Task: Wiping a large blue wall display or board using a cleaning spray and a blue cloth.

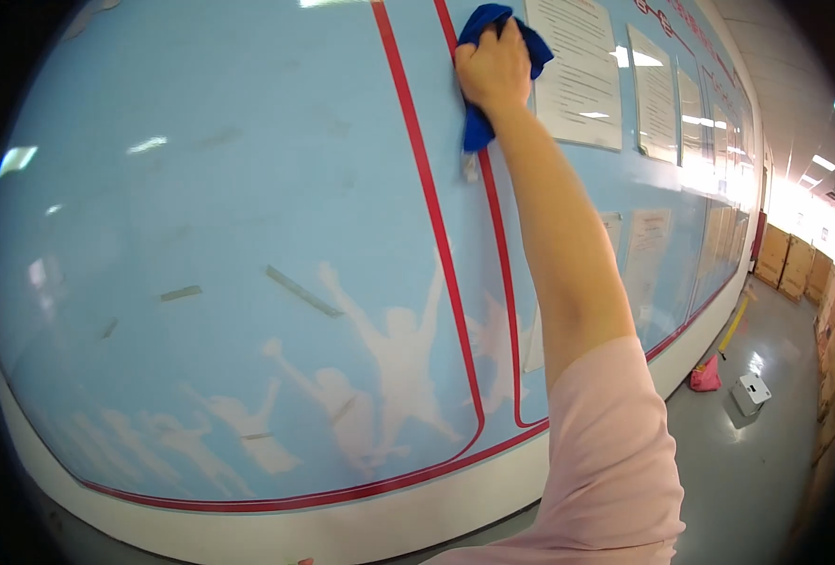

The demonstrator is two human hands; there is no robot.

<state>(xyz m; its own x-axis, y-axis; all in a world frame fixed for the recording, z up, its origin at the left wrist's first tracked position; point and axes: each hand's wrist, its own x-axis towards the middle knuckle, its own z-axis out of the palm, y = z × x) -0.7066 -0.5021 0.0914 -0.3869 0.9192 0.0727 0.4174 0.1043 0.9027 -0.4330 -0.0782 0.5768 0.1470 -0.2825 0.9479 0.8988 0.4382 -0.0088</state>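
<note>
My right hand (496,65) grips a blue cloth (479,131) and presses it against a glossy light-blue wall board (198,176). The cloth lies over the right one of two red stripes (503,275) and hangs down below my wrist. Just under it, a small whitish clip or holder (469,168) sits on the board. A sliver of what appears to be my left hand (306,562) shows at the bottom edge; the rest is out of view. Strips of greyish tape (303,290) and pale printed silhouettes of jumping people (399,360) mark the board's lower part.
Printed sheets (576,78) in clear holders line the board to the right. On the grey floor stand a white step stool or box (751,394) and a pink bag or cloth (705,374), near a yellow floor line (734,325). Brown wooden or cardboard panels (830,332) stand at far right.
</note>
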